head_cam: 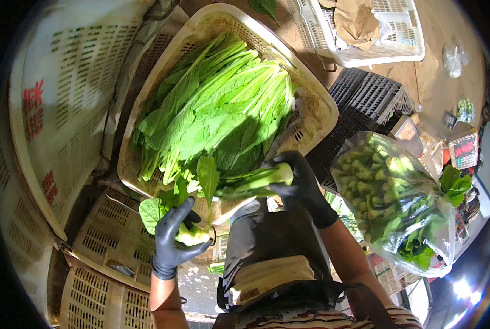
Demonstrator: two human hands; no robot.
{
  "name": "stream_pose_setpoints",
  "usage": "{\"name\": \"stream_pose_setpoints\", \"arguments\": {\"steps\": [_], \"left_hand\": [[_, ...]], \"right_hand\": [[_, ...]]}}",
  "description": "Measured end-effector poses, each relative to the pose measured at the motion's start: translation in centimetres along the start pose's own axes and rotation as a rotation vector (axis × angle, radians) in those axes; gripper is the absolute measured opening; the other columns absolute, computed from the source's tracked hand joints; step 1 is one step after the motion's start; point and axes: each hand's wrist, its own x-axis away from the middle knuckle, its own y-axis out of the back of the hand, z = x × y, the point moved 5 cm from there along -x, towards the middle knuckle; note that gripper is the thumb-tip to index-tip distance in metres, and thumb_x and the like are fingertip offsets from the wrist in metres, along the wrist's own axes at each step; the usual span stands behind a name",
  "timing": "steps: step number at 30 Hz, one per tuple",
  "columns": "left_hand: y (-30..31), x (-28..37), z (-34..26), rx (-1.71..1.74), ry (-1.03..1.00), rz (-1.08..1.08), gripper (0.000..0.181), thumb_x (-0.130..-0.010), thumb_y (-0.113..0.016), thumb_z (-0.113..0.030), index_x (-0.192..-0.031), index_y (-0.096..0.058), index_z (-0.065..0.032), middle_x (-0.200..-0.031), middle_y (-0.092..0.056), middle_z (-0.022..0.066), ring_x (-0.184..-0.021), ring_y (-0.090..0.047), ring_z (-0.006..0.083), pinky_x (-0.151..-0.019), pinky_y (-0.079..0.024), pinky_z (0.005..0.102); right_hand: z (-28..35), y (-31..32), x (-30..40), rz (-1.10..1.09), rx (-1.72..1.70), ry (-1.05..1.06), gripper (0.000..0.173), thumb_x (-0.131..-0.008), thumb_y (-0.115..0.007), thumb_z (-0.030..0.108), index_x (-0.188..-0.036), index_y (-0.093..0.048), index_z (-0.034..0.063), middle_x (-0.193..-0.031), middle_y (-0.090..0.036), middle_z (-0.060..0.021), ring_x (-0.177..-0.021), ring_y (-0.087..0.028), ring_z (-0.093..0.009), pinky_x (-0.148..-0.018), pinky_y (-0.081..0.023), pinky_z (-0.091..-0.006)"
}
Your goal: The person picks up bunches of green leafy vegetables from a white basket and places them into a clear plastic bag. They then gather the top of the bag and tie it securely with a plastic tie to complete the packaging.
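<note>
Black gloves cover both of my hands. My left hand (178,238), just below the near rim of the basket, grips a leafy green (192,235) with a pale, thick stem end and leaves sticking up. A green stalk (255,181) lies in my right hand (300,185), its pale cut end beside my fingers and its leaves reaching left over the basket's near side. Beyond my hands a dirty white plastic basket (317,92) contains a heap of long leafy greens (220,111), most of their stems towards the far right.
At right stands a clear plastic bag (387,201) full of thick-stemmed greens. Behind it are black plastic crates (364,96) and a digital scale (464,150). White crates (76,82) with red writing crowd the left. Another white basket (378,59) with brown paper sits far right.
</note>
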Motion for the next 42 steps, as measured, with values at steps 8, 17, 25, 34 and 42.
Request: {"name": "stream_pose_setpoints", "arguments": {"steps": [8, 17, 25, 34, 42], "left_hand": [[-8.0, -22.4, 11.5, 0.146, 0.403, 0.358, 0.07, -0.069, -0.073, -0.036, -0.123, -0.048, -0.0007, -0.12, -0.053, 0.0186, -0.107, -0.053, 0.0242, -0.093, -0.039, 0.0317], [-17.7, -36.7, 20.4, -0.417, -0.181, 0.397, 0.086, -0.072, -0.066, -0.051, -0.131, -0.032, 0.0012, -0.132, -0.039, 0.0233, -0.122, -0.04, 0.0312, -0.104, -0.03, 0.0361], [-20.0, -39.0, 21.2, -0.361, 0.017, 0.652, 0.083, -0.075, -0.058, -0.058, -0.134, -0.034, -0.0047, -0.135, -0.037, 0.0208, -0.125, -0.036, 0.0299, -0.104, -0.03, 0.0383], [-14.8, -32.0, 12.5, 0.138, -0.112, 0.62, 0.068, -0.073, -0.069, -0.031, -0.128, -0.04, -0.0027, -0.126, -0.045, 0.0118, -0.118, -0.04, 0.02, -0.099, -0.032, 0.0313], [-15.9, -32.7, 13.9, -0.176, -0.018, 0.704, 0.086, -0.071, -0.073, -0.032, -0.136, -0.027, 0.0009, -0.136, -0.036, 0.0166, -0.124, -0.034, 0.0224, -0.105, -0.026, 0.0335]], "right_hand": [[-9.5, 6.2, -16.0, -0.365, -0.136, -0.075, 0.045, -0.076, -0.069, 0.023, -0.11, -0.051, 0.0002, -0.102, -0.06, -0.0126, -0.093, -0.056, -0.021, -0.082, -0.044, -0.0325], [-17.8, 9.2, -18.4, -0.365, 0.184, -0.096, 0.083, -0.071, -0.069, 0.048, -0.128, -0.037, -0.0024, -0.128, -0.042, -0.022, -0.12, -0.039, -0.032, -0.1, -0.031, -0.0387], [-15.1, 9.1, -20.2, -0.163, 0.011, -0.092, 0.07, -0.069, -0.068, 0.051, -0.116, -0.052, 0.0022, -0.11, -0.057, -0.0143, -0.104, -0.054, -0.025, -0.089, -0.042, -0.0377], [-7.2, 5.6, -11.5, -0.423, 0.092, 0.284, 0.089, -0.058, -0.081, 0.038, -0.127, -0.038, 0.0003, -0.12, -0.047, -0.0189, -0.111, -0.047, -0.03, -0.096, -0.037, -0.0391], [-11.9, 3.9, -13.1, -0.454, -0.363, 0.143, 0.109, -0.056, -0.081, 0.037, -0.136, -0.019, -0.0038, -0.135, -0.03, -0.0217, -0.126, -0.029, -0.031, -0.106, -0.021, -0.0396]]}}
